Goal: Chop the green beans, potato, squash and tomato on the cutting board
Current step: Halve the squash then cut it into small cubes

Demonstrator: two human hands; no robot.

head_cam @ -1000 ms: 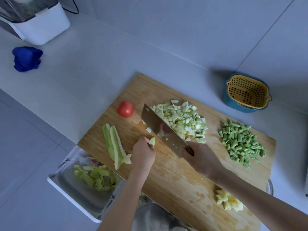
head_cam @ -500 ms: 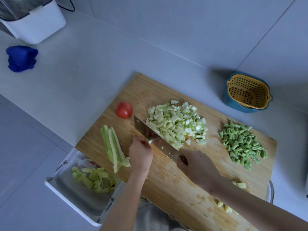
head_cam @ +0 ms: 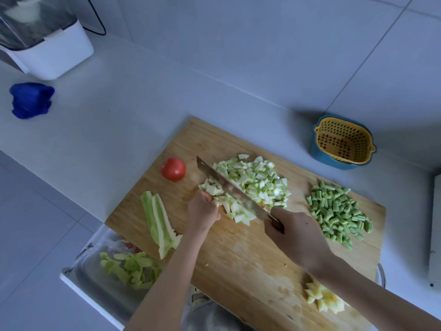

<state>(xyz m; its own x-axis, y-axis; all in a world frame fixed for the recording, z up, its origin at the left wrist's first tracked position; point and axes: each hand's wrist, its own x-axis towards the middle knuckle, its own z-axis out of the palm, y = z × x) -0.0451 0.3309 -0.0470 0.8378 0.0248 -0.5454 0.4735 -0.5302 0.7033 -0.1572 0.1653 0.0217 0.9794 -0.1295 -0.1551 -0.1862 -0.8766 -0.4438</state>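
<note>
A wooden cutting board [head_cam: 238, 259] lies on the white counter. My right hand [head_cam: 293, 232] grips the handle of a cleaver [head_cam: 229, 187], whose blade lies tilted against a pile of diced squash [head_cam: 255, 182]. My left hand [head_cam: 202, 211], fingers curled, presses squash pieces against the blade's near side. Two long squash strips [head_cam: 158, 220] lie at the board's left. A whole red tomato [head_cam: 173, 168] sits near the far left edge. Chopped green beans [head_cam: 336, 211] are heaped at the right. Yellow potato pieces [head_cam: 324, 298] lie at the near right, partly behind my right forearm.
A tray with green peelings [head_cam: 128, 268] sits below the board's near left corner. A yellow colander in a blue bowl [head_cam: 343, 142] stands at the back right. A blue cloth [head_cam: 31, 100] and a white appliance [head_cam: 45, 39] are at the far left.
The cleaver has swept from the board's middle up against the squash pile. My left hand moved with it and now pushes loose squash pieces onto the blade side.
</note>
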